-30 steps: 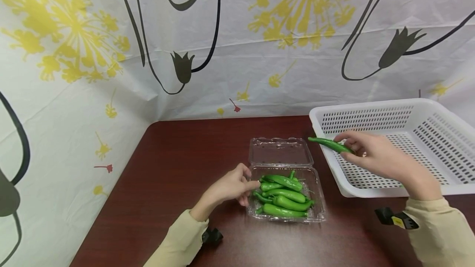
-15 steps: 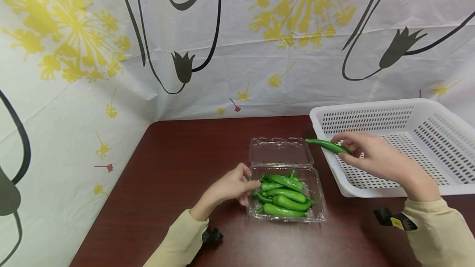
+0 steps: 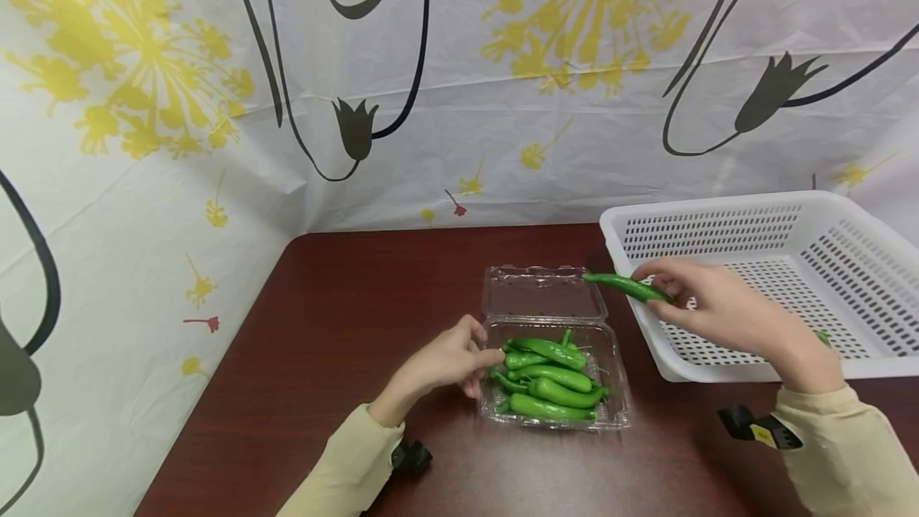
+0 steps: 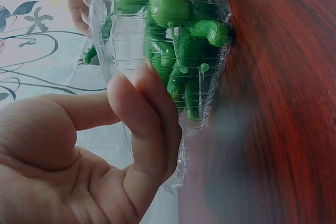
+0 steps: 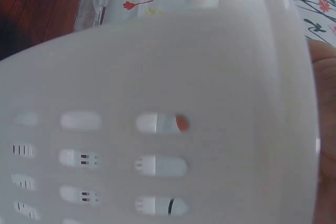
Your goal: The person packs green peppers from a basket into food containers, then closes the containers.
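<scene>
My right hand (image 3: pixel 707 301) pinches a long green chili pepper (image 3: pixel 621 286) between thumb and fingers, above the left rim of the white perforated basket (image 3: pixel 668 357). The pepper's far tip reaches out past that rim, over the raised lid of a clear plastic clamshell box (image 3: pixel 619 389). Several green chili peppers (image 3: pixel 556 380) lie heaped in the box. At the box's left side, my left hand (image 3: pixel 452 357) holds the wall, thumb over the rim and curled fingers (image 4: pixel 144 124) against the outside. In the right wrist view the basket wall (image 5: pixel 236 77) hides most of the hand.
The open lid (image 3: pixel 544 294) lies behind the box on the dark red table (image 3: pixel 373 325). A bit of green (image 3: pixel 822 337) shows inside the basket beside the right wrist. A patterned white sheet (image 3: pixel 459 134) rises along the table's back and left edges.
My right hand has drifted slightly left with the pepper, bringing its tip over the box lid. The left hand and the box have stayed put.
</scene>
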